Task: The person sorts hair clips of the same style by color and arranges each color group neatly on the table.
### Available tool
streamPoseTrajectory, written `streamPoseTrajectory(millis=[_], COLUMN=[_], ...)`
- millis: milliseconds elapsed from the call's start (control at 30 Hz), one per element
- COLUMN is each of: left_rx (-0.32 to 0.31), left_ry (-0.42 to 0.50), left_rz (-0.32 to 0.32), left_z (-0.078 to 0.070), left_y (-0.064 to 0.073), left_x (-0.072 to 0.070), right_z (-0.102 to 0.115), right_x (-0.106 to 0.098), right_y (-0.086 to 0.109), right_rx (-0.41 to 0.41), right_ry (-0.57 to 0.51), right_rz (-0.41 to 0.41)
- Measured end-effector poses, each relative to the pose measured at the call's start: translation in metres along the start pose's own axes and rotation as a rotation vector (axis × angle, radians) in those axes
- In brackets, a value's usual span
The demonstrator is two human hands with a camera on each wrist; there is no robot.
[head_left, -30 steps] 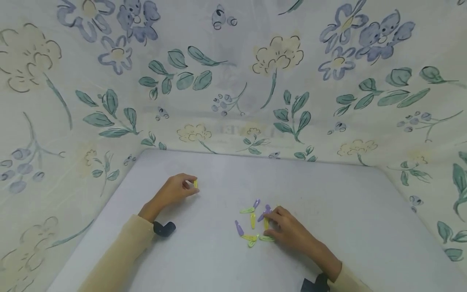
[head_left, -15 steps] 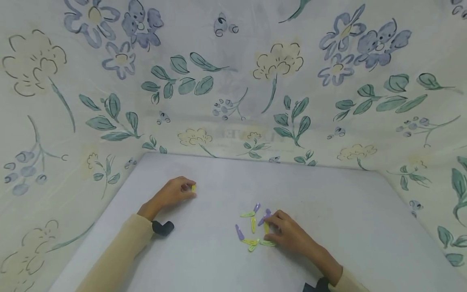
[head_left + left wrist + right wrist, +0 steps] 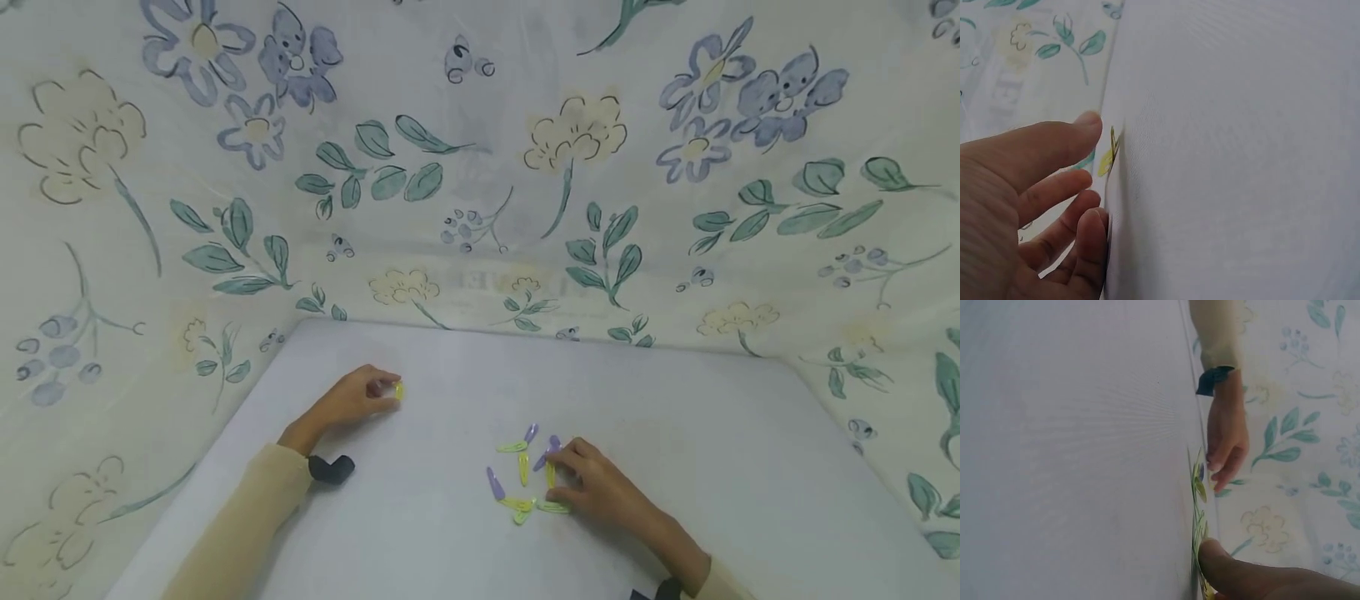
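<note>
In the head view my left hand (image 3: pixel 352 396) is at the left of the white table, thumb and fingers spread around a small yellow snap hair clip (image 3: pixel 399 390). In the left wrist view that yellow clip (image 3: pixel 1107 161) lies just beyond the fingertips, which stand apart. My right hand (image 3: pixel 603 487) holds another yellow hair clip (image 3: pixel 551 475) between thumb and index finger, low at the table. Beside it lie a purple clip (image 3: pixel 555 442), partly covered by fingers, and a green clip (image 3: pixel 553 507). The right thumb (image 3: pixel 1235 565) hides much of its clip in the right wrist view.
Left of the right hand lie several more snap clips: a purple one (image 3: pixel 495 483), a yellow one (image 3: pixel 523 468) and a green one (image 3: pixel 513 447) among them. Flower-printed cloth (image 3: pixel 465 200) rises around the white table (image 3: pixel 675 400).
My left hand has drawn slightly left, its yellow clip having shifted a little that way too. The right hand stays at its clip. The head view has tilted up slightly.
</note>
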State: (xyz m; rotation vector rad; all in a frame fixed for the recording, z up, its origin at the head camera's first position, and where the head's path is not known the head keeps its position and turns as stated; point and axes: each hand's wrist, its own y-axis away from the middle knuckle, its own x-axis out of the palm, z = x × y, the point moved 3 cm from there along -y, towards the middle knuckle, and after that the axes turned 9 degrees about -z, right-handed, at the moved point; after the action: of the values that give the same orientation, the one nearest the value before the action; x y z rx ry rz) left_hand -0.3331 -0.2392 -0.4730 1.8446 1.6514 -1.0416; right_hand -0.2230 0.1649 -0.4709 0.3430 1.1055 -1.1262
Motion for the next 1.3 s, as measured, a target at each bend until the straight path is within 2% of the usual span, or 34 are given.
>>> streamPoseTrajectory(millis=[433,733,967,1133,1300], left_rx=[-0.013,-0.024,-0.077,-0.045,-0.036], left_ry=[0.043,0.058,0.044,0.047,0.046], left_rz=[-0.019,-0.037,-0.05,-0.06,-0.046], left_z=[0.0081,0.01,0.0085,0.0049,0.0105], left_y=[0.0033,0.0074,0.0081,0.0031,0.0086], left_x=[0.0046,0.0078,0.0076,0.0071,0.01], right_z=[0.0009,0.0013,0.0007,-0.0036,-0.0019], right_x=[-0.0002,0.0013,-0.002,-0.0055,0.0024], right_y=[0.0008,0.0024,0.0008,-0.0033,0.0021], right_rx=[0.036,0.018,0.005,0.038,0.09], right_ry=[0.008,-0.012,-0.038,-0.056,-0.085], right_rz=[0.016,0.006,-0.008,-0.032,-0.003])
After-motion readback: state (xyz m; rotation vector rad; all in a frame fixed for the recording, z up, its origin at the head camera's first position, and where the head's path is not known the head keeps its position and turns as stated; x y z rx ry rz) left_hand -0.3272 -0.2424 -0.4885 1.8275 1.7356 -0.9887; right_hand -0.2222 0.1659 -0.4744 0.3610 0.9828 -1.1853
